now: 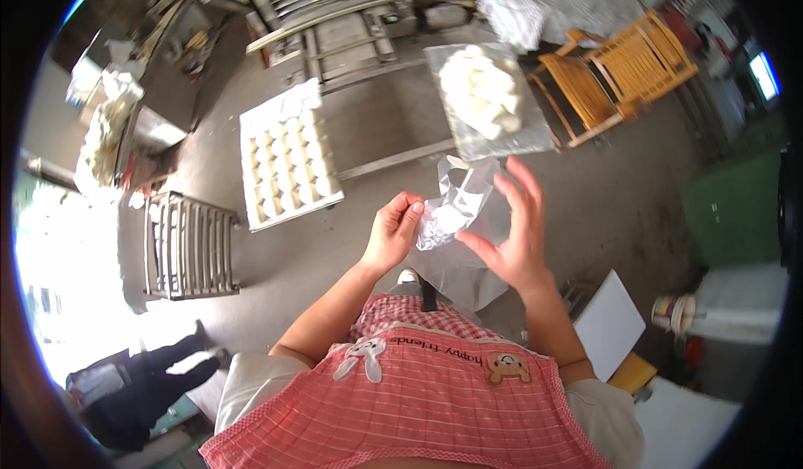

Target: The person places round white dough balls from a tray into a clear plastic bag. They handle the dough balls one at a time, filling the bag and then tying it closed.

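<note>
A clear plastic bag (pixel 468 197) hangs in front of me at waist height. My left hand (pixel 397 231) pinches its gathered edge between thumb and fingers. Beside it on the right, my right hand (pixel 517 226) is spread, thumb and fingers apart around the bag; whether it touches the film I cannot tell. Beyond my hands, a pile of white pieces (pixel 481 91) lies on a sheet of clear plastic (pixel 523 139). Further left, a tray (pixel 293 211) holds several rows of round white pieces (pixel 288 164).
A wooden folding chair (pixel 598 84) stands at the far right, near silvery sheeting (pixel 552 5). To the left is a slatted metal rack (pixel 192 247). A person in dark clothes (pixel 125 394) is at the lower left. A white bucket (pixel 673 313) and a white board (pixel 615 323) are at my right.
</note>
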Motion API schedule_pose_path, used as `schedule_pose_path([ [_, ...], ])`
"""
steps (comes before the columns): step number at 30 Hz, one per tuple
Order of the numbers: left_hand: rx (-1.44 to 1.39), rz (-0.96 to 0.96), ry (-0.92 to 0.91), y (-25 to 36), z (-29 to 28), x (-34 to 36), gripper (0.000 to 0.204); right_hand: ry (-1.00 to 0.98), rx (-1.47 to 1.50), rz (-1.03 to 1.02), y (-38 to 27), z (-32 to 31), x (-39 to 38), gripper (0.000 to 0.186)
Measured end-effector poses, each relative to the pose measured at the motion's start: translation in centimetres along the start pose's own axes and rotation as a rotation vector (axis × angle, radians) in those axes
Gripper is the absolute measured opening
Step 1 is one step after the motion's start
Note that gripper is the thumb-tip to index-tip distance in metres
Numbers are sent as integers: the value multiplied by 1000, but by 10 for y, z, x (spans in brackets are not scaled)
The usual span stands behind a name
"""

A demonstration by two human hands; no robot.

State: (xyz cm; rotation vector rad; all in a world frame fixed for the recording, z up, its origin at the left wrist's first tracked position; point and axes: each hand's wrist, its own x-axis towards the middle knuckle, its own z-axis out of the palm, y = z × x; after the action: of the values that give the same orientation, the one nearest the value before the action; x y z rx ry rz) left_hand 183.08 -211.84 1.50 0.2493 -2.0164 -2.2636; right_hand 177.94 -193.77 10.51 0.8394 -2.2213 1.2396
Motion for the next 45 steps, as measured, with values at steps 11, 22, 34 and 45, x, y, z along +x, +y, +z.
schedule_pose_path([
  [11,565,78,281,70,-300,63,9,-744,390,-418,-33,297,164,35],
  [22,971,297,452,78,-565,141,4,-1418,968,546,-80,589,224,12],
  [34,922,452,326,34,-857,177,14,-856,636,507,-218,837,178,15],
  [45,-584,-346,239,-9,-910,133,14,-622,721,991,-286,928,137,15],
])
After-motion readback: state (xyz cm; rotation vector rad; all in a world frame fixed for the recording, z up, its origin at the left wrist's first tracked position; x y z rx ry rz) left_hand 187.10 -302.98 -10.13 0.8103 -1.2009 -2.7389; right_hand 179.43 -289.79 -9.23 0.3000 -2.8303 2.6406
